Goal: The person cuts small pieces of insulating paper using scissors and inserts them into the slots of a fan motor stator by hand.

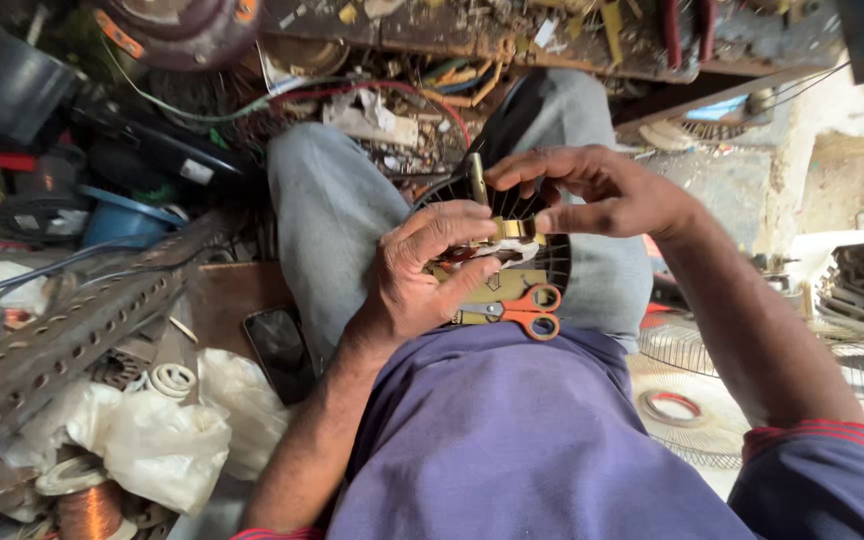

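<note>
Left hand (422, 275): your fingers curl in and pinch the near-left rim of the motor stator (517, 235); thumb presses on its top, by the pale insulation strip.
Right hand (592, 190): comes in from the right, fingers bent over the far rim of the stator; index and thumb close on a slim brass-coloured tool (476, 178).
Motor stator: dark round ring with ribbed slots, on your lap between both hands, centre of scene; tilted, open face turned up toward you.
Tool axis: long axis runs near to far, almost upright in view; upper end points far, lower end goes down into the stator's core. Tip is hidden.
Scissors (522, 310): orange handles, lying on your lap just near of the stator; handles point right, blades left under your left hand.
Phone (282, 350): dark, flat on the board left of your leg.
Perforated metal angle bar (72, 330): runs diagonally at left.
Plastic bags (162, 440): white, near left.
Fan guard (692, 400): wire grille, near right.
</note>
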